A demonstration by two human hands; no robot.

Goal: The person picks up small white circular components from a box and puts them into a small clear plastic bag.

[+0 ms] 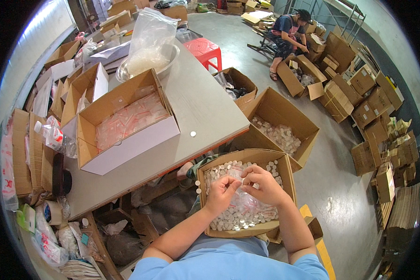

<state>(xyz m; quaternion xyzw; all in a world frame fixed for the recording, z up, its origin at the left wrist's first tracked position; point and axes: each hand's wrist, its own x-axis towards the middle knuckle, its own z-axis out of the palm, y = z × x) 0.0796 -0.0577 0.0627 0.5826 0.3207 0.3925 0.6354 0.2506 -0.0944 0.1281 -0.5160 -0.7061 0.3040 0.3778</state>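
Both my hands meet over a cardboard box [289, 184] in front of me, filled with small white round discs [228, 221]. Thumb and forefinger of my left hand [221, 193] are pinched on a small clear plastic bag [239, 185]. The fingers of my right hand [262, 185] are curled in and pinch at the same bag from the other side; their tips partly hide it. Beneath my hands, more clear bags with red lines [247, 205] lie heaped on the discs.
On the grey table [205, 109] stand a box of flat clear bags [130, 116], a metal bowl [171, 63] with a large plastic bag, and a bottle [56, 135]. One disc [193, 134] lies near its edge. Another box [308, 135] adjoins mine. A co-worker [289, 37] sits beyond, near a red stool [203, 49].
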